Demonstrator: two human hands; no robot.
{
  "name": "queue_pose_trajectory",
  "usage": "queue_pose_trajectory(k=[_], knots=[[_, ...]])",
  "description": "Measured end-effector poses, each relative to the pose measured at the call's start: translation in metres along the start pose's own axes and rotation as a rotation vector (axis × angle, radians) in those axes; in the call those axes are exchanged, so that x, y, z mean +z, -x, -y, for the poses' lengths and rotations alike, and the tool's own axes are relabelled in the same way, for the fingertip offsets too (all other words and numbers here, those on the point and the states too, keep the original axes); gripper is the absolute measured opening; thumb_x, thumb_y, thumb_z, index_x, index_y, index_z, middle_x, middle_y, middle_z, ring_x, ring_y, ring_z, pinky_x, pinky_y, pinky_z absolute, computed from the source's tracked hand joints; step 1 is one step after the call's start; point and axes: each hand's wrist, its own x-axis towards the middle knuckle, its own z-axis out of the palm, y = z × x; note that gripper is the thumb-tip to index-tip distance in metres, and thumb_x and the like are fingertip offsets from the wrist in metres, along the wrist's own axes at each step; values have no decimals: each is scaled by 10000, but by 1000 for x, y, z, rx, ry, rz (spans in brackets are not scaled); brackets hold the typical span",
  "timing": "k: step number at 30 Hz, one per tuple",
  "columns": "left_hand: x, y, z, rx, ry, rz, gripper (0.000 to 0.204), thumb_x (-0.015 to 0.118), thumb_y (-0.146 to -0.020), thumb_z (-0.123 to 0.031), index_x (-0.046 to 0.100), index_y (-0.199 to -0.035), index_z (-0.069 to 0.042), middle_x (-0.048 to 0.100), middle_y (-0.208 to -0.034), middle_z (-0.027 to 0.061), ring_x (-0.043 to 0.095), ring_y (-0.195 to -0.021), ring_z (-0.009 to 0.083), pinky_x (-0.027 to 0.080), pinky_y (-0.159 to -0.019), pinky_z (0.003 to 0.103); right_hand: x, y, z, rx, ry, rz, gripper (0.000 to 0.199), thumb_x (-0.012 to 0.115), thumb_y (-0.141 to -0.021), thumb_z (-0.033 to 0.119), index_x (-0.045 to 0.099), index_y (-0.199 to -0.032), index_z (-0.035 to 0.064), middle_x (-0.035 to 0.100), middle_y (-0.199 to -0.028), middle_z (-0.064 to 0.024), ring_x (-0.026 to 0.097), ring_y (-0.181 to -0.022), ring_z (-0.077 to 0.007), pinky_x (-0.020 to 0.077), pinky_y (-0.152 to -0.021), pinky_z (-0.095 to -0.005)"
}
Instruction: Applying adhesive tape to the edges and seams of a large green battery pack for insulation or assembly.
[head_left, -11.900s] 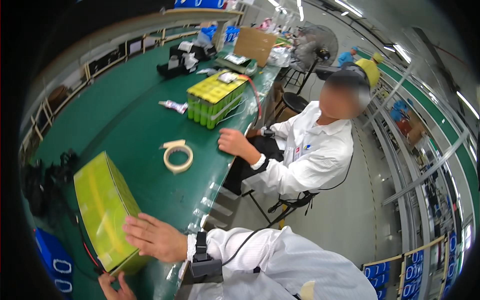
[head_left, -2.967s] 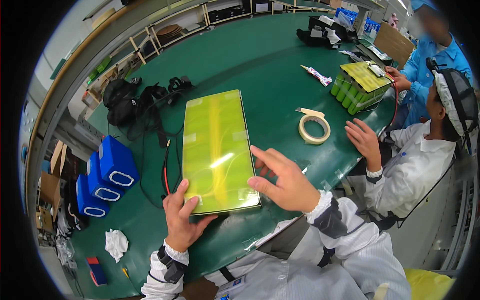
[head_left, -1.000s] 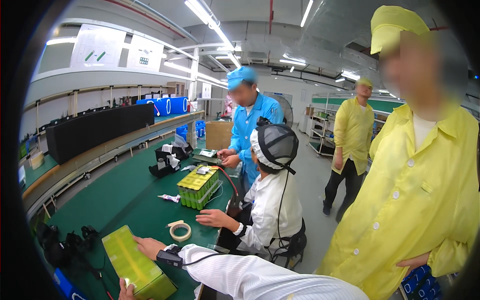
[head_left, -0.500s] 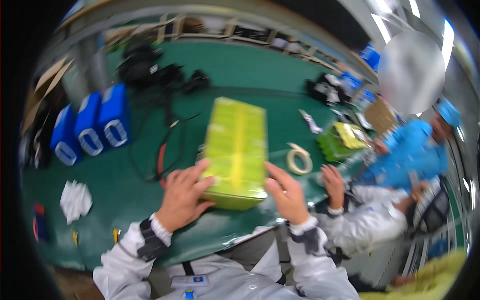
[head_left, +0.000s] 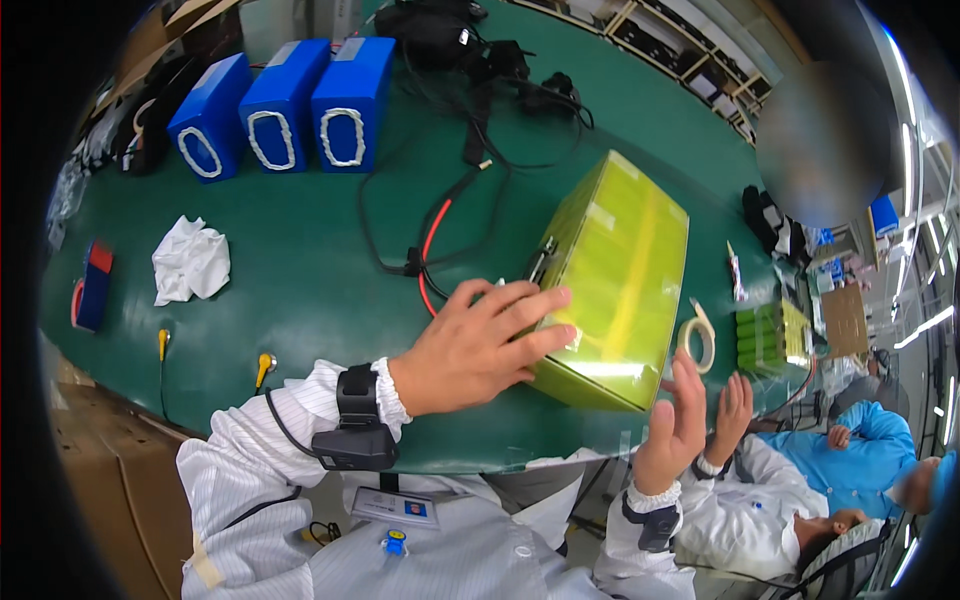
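A yellow-green box [head_left: 628, 285] with a yellow stripe and shiny tape stands on the green table, tilted around to the right. My left hand [head_left: 475, 345] lies on its near left edge, fingers spread over the top face. A small dark fitting [head_left: 541, 262] shows on the box's left side. Just off the near right corner, my right hand [head_left: 676, 430] is raised with fingers stretched and nothing in it. Black cable with a red section [head_left: 432, 240] lies left of the box. To its right is a roll of cream tape [head_left: 697, 343].
Three blue packs [head_left: 350, 105] with white-edged ends stand at the far left. A crumpled white cloth [head_left: 191, 260] and yellow-tipped leads [head_left: 264, 368] lie nearer. Black straps and cables [head_left: 480, 110] spread behind. Co-workers sit at the right, near a green pack [head_left: 760, 338].
My view has swung, and the box appears farther right and turned. My right hand has come off the box's side, while my left stays on it.
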Motion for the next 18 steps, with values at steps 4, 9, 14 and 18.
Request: queue_pose_trajectory(k=[4,9,14,18], knots=[[1,-2,2,3,-35,2,809,878,-647,-177,504,-1364,-191,463,-1496,96,536,-1255,320,405,-965,482,-5,5,12,-454,386,128,372,761,-860,165,680,-1183,-2,660,-1267,-196,612,-1181,-382,476,-981,-489],[6,-1,12,14,71,-70,913,936,-595,-147,437,-1360,-158,525,-1475,130,567,-1240,325,397,-978,474,4,-2,-2,-568,390,100,332,790,-771,-9,713,-1094,-1,709,-1177,-156,649,-1121,-366,505,-945,-467],[4,-1,13,30,59,-32,913,939,-606,-164,441,-1370,-164,524,-1474,133,567,-1238,325,395,-983,477,1,0,-12,-582,317,74,318,800,-789,35,714,-1094,5,716,-1154,-149,656,-1104,-347,536,-928,-425],[3,-1,14,33,18,9,943,950,-601,-189,434,-1390,-159,528,-1463,147,567,-1233,342,393,-993,482,2,0,-19,-538,322,50,326,816,-786,67,711,-1088,4,713,-1156,-150,654,-1105,-352,536,-923,-421]])
